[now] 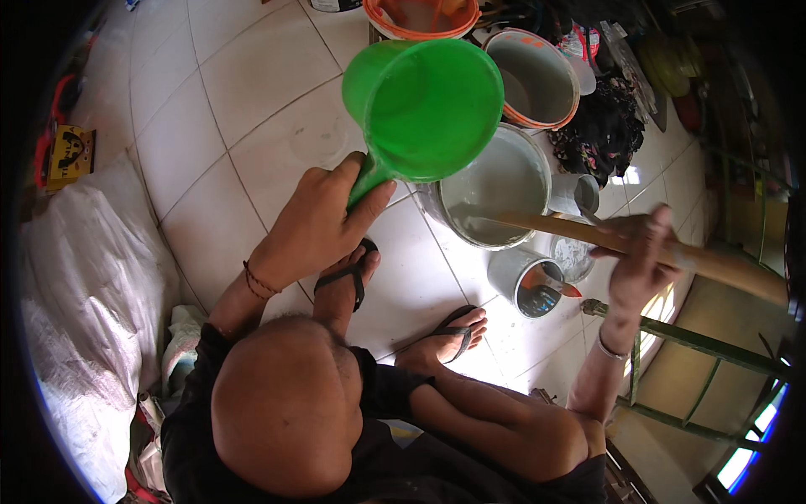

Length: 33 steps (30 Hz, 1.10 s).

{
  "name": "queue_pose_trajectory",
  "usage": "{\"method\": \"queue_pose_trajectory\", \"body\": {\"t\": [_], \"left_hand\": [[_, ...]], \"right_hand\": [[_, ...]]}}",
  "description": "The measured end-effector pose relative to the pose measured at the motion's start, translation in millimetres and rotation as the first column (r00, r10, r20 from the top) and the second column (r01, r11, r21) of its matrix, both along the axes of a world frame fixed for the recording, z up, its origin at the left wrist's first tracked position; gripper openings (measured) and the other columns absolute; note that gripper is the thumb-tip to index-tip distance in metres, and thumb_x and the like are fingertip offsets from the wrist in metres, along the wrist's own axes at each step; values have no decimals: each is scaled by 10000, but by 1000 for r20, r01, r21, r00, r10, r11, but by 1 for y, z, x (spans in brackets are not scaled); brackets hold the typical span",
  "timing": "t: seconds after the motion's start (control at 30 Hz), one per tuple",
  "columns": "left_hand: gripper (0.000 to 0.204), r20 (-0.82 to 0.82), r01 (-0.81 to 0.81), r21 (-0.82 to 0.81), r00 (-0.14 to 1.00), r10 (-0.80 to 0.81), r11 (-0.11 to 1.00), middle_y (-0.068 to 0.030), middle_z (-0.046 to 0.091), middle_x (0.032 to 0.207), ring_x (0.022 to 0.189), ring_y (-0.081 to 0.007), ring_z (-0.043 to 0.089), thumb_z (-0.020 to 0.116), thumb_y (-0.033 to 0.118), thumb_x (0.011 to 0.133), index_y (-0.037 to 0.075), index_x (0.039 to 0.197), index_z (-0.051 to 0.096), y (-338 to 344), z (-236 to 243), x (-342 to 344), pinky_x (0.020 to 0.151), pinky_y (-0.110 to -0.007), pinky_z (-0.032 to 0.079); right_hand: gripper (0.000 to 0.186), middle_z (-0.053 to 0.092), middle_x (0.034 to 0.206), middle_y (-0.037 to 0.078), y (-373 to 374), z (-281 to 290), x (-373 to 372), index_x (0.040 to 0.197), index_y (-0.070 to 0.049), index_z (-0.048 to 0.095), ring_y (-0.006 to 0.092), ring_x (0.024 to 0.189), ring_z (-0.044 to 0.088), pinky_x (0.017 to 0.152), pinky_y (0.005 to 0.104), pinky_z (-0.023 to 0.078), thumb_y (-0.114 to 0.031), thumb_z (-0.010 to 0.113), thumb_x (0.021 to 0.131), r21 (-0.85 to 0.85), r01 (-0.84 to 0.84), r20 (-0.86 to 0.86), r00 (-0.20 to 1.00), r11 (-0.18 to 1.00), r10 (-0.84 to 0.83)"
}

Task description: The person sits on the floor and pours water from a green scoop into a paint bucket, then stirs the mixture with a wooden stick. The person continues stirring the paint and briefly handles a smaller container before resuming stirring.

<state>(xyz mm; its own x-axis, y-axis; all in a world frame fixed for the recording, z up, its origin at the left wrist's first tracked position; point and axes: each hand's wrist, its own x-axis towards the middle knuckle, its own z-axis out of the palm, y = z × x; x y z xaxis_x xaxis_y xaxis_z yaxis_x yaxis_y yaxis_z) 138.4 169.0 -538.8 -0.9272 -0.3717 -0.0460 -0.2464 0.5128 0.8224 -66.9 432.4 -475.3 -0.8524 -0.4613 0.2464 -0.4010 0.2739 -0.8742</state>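
My left hand (306, 214) is closed round the handle of a green plastic dipper (432, 109). The dipper is held over the floor and partly over a bucket (430, 202), its wide mouth facing up. Grey-white liquid lies in that bucket. My right hand (640, 256), a little blurred, grips a long wooden stick (567, 227) that slants down to the left, its far end reaching into the liquid. Below the stick stands a grey cylindrical container (506, 273) with a brush-like tool (564, 288) across its mouth.
An orange-rimmed bucket (576, 97) and an orange tub (473, 18) stand beyond. Dark patterned cloth (606, 134) lies right of them. A green metal frame (722, 353) is near my right forearm. A large white sack (92, 319) fills the left side.
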Motion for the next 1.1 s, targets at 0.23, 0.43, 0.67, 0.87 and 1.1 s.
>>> {"method": "queue_pose_trajectory", "body": {"t": [0.23, 0.43, 0.67, 0.87, 1.1], "left_hand": [[320, -32, 0, -33, 999, -1, 999, -215, 578, 581, 508, -395, 589, 654, 209, 993, -91, 936, 560, -3, -2, -2, 502, -446, 437], [312, -55, -1, -63, 998, -2, 998, -202, 579, 573, 504, -375, 592, 651, 212, 999, -78, 933, 557, -3, -2, -2, 496, -442, 437], [322, -20, 4, -56, 1000, -5, 998, -199, 582, 571, 507, -370, 590, 642, 243, 1007, -61, 940, 561, -1, -1, -5, 510, -453, 449], [339, -22, 27, -104, 999, -29, 994, -208, 580, 571, 509, -380, 587, 638, 263, 1005, -66, 969, 565, 0, -3, -7, 518, -457, 460], [350, -36, 34, -172, 998, -41, 984, -208, 572, 561, 498, -383, 579, 637, 268, 1006, -73, 977, 561, 2, -2, -8, 515, -463, 463]], "right_hand": [[556, 619, 639, 174, 30, 80, -4, 788, 0, 534, 185, 415, 548, 319, 276, 454, -429, 395, 1112, -77, 73, -374, 922, 994, -97], [508, 616, 654, 164, 67, 121, -7, 774, -12, 527, 156, 392, 473, 432, 265, 396, -370, 381, 1104, -128, 108, -482, 862, 986, -157], [416, 646, 719, 192, 90, 140, -10, 806, 1, 568, 149, 395, 419, 447, 272, 358, -288, 398, 1053, -200, 170, -465, 850, 965, -246], [428, 659, 774, 208, 100, 137, -14, 828, 4, 571, 150, 411, 428, 440, 253, 368, -324, 410, 1050, -168, 92, -510, 844, 981, -167], [463, 671, 793, 219, 115, 139, -19, 853, 10, 573, 156, 444, 484, 529, 269, 428, -375, 414, 1056, -151, 24, -436, 896, 988, -88]]}}
